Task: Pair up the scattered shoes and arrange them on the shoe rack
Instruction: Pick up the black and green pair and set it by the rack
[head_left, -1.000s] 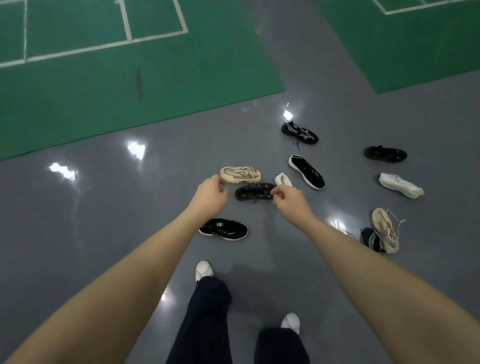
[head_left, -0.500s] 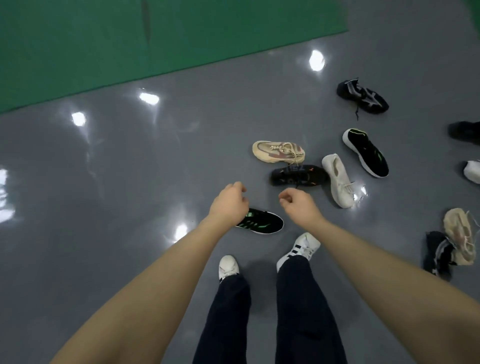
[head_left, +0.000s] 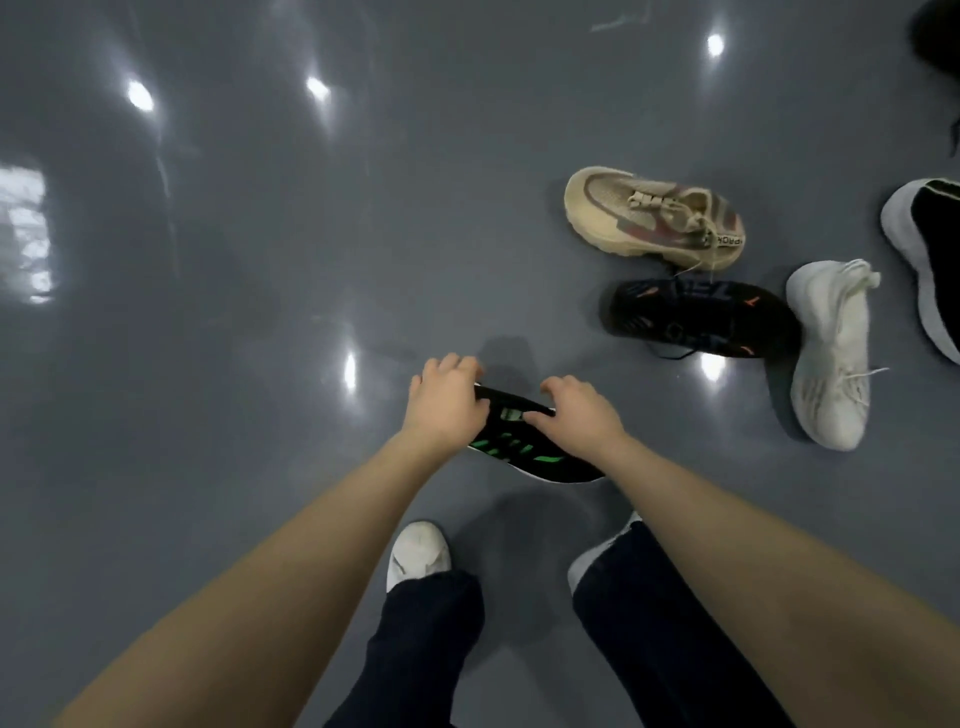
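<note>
Head view looks straight down at a glossy grey floor (head_left: 208, 312) dotted with light reflections. At the centre of the frame lies a black shoe with green stripes (head_left: 524, 447), on the floor just above the person's own white sneakers (head_left: 418, 553) and dark trousers (head_left: 670, 623). Both bare arms reach down to it. The left hand (head_left: 447, 402) covers the shoe's left end with fingers curled over it, and the right hand (head_left: 582, 415) lies across its middle with fingers bent down onto the upper; whether either grip has actually closed round the shoe cannot be told from this angle.

To the right of centre is a loose cluster. A beige chunky sneaker (head_left: 654, 218) lies highest, toe to the left. Just below it sits a black shoe with orange marks (head_left: 701, 317), its laces trailing on the floor. A white knit sneaker (head_left: 831, 353) lies lengthwise beside that black shoe, touching or nearly touching its right end. At the right edge, a black shoe with a white sole (head_left: 924, 249) is cut off by the frame, and a dark shape shows in the upper right corner, too cropped to identify.
</note>
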